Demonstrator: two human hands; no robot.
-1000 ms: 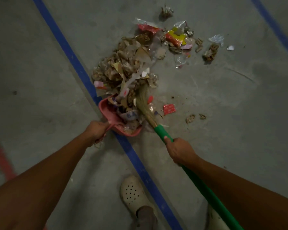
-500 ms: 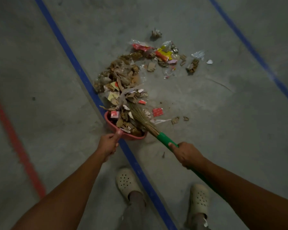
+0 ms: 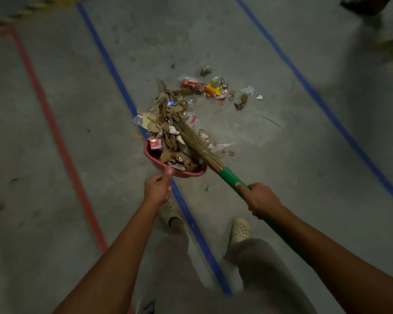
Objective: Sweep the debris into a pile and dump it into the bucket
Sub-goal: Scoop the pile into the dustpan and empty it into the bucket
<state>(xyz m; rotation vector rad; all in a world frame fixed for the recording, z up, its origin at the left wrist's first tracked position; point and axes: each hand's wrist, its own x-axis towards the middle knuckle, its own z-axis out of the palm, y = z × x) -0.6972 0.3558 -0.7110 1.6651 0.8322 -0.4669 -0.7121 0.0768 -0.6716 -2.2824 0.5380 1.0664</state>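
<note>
1. Left hand (image 3: pixel 158 189) wrapped round the red dustpan (image 3: pixel 184 174) handle: press its lip flat down.
2. Right hand (image 3: pixel 262 199) grips the green broom (image 3: pixel 230 176): short pulls, bristles low.
3. Debris (image 3: pixel 168 118) lies partly in the pan, the rest heaped at its mouth, with scraps (image 3: pixel 213 89) farther out (bucket not in view).
4. Pan looks full, so probably dump before overloading.

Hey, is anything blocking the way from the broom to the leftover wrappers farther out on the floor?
Nothing visible does. Between the bristles of the broom at the dustpan and the leftover wrappers lies only bare floor with a few small scraps.
</note>
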